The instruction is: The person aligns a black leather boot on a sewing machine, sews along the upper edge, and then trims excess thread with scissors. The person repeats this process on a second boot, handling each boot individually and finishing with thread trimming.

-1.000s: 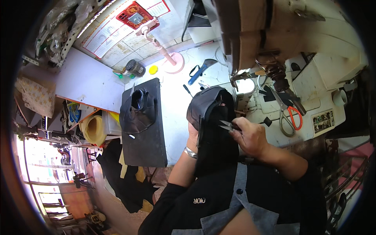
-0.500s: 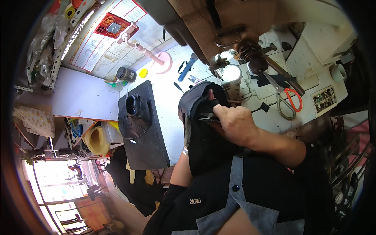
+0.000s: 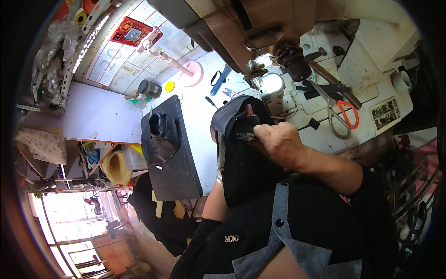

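One right hand (image 3: 282, 144) pinched one pair of snips (image 3: 245, 136) at one black leather piece (image 3: 224, 120), its 10 o'clock; one left hand (image 3: 250, 110), mostly hidden there, grip couldn't tell; one pair of scissors (image 3: 332, 111), 2 o'clock.

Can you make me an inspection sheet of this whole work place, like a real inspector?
Surface: white table with a dark board lying on it.
Job's things: black leather-looking piece held up; pointed metal tool at its opening; a second black piece on the board.
Clutter: big scissors with an orange handle loop, blue-handled tool, yellow lid, dark jar.
Left hand: mostly hidden by the held-up piece; a fingertip shows.
Right hand: closed around the pointed tool.
Cables: nothing seen clearly.
Surroundings: large machine, probably for sewing; red phone on a pink stand; wall calendar.
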`<state>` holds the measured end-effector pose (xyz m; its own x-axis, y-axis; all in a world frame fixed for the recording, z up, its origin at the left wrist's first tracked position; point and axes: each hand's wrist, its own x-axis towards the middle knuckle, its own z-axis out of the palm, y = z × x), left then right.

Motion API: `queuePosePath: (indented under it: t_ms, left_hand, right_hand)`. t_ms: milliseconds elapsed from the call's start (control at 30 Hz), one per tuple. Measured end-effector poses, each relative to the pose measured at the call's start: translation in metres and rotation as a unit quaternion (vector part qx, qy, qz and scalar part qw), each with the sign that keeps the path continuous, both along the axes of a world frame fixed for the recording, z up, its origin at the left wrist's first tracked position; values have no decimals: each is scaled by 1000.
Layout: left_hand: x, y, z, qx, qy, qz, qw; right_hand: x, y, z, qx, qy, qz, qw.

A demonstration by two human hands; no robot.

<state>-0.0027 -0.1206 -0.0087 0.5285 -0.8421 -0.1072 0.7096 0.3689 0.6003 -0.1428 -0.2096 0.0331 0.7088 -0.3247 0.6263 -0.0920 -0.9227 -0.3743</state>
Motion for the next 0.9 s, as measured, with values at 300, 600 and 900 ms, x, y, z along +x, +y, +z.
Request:
queuePosePath:
  t_ms: [300,600,900]
  left_hand:
    - [0,3,1,0,0,5,1000]
    - [1,5,2,-2,6,15,1000]
    - [1,0,4,-9,12,18,1000]
  right_hand:
    - [-4,-2,0,-14,19,-19,1000]
    - [-1,-5,-3,-27,16,6,999]
    - [-15,-20,8,111,-58,0,992]
